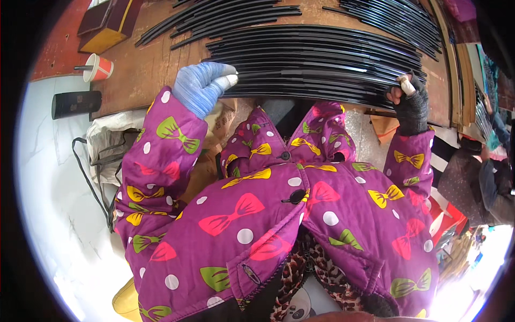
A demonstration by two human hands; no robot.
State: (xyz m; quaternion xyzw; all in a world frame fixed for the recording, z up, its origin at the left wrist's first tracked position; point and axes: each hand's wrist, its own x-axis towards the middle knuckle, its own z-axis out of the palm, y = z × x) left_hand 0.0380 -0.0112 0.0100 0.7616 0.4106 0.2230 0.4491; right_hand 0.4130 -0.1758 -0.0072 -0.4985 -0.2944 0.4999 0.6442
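Note:
My left hand (206, 86), in a light blue knitted glove with white fingertips, is closed in a pinch at the left ends of a row of thin black rods (322, 59). My right hand (409, 102) wears a dark grey fingerless glove and has a white wrapping on one digit. Its fingers are curled at the right ends of the same row, near the table's front edge. Side by side, the rods run left to right between my hands. Exactly which rod each hand grips is partly hidden by the fingers.
More black rods lie in a left bundle (214, 21) and a right bundle (394, 21) farther back on the brown wooden table (129, 64). At the left stand a paper cup (99, 68), a black cylinder (78, 104) and a dark box (107, 21). A pale bag (110, 139) hangs below the edge.

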